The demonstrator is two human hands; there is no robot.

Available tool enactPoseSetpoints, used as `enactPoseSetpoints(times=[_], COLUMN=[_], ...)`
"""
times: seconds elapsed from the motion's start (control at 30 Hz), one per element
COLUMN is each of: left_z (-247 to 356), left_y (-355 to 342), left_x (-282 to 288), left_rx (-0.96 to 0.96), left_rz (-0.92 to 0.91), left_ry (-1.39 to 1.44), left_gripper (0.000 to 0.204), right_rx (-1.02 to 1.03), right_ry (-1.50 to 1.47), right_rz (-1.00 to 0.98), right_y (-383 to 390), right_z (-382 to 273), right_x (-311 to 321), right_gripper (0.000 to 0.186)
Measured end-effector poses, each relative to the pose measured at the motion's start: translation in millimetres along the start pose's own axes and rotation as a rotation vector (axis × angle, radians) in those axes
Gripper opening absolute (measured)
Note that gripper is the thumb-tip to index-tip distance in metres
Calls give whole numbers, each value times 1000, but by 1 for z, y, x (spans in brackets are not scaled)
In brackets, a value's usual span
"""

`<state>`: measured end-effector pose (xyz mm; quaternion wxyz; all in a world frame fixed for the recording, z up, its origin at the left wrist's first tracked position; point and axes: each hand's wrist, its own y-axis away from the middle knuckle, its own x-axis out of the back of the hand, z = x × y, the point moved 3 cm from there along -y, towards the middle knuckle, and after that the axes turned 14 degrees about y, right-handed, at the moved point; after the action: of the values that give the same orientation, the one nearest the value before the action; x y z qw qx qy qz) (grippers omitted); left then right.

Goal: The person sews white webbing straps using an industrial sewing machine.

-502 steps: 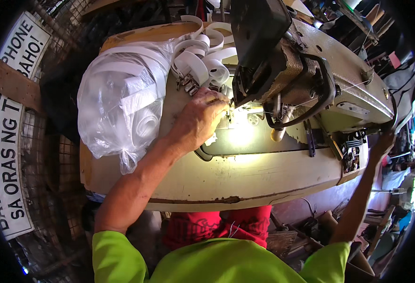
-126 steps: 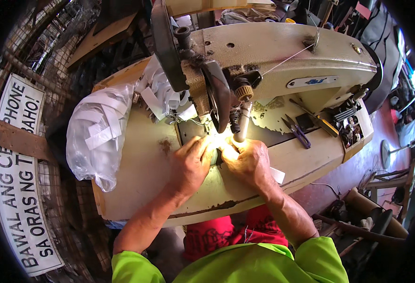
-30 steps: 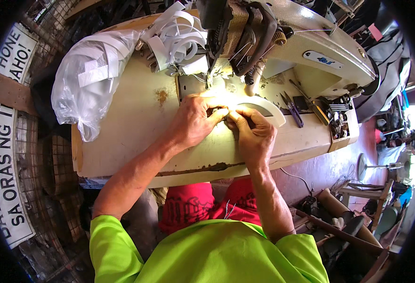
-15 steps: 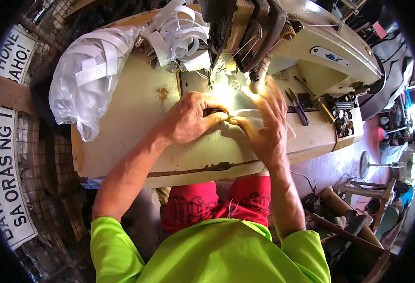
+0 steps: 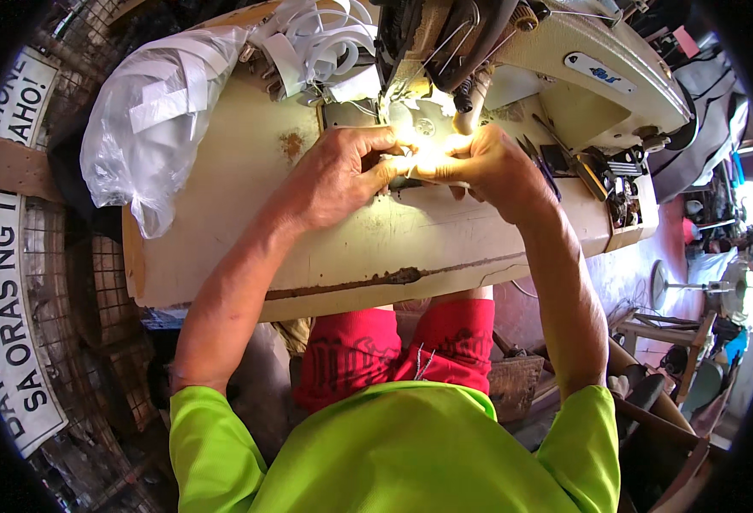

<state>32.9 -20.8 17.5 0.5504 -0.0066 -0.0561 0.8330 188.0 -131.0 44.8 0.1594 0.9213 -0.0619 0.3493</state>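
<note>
We pinch a small pale strip of fabric [image 5: 417,162] between both hands: left hand [image 5: 338,175] and right hand [image 5: 487,162] meet fingertip to fingertip, its long axis running left-right, under the cream sewing machine [image 5: 564,60] (glare hides detail). A clear plastic bag of white strips [image 5: 150,120] sits far left on the bench [image 5: 222,239]; a white sign with black letters [image 5: 8,282] hangs left.

We see a worn, chipped painted wooden desk [image 5: 248,222] with a rust stain; at eleven o'clock a glossy, crinkled clear plastic bag [image 5: 150,128] of matt white cloth strips [image 5: 325,38]; at one o'clock the smooth enamelled metal sewing machine [image 5: 599,77].
</note>
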Motion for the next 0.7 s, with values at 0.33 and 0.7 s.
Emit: enactPoseSetpoints(times=[0.33, 0.7], left_z=[14, -10], left_y=[3, -2], left_x=[-2, 14], left_rx=[-312, -67], left_rz=[-13, 33], left_ry=[-420, 106], left_gripper=[31, 17], right_rx=[-22, 440], right_ry=[-130, 453], right_rz=[-47, 455], right_y=[-4, 3], right_z=[11, 0], right_x=[-3, -17], right_gripper=[28, 16])
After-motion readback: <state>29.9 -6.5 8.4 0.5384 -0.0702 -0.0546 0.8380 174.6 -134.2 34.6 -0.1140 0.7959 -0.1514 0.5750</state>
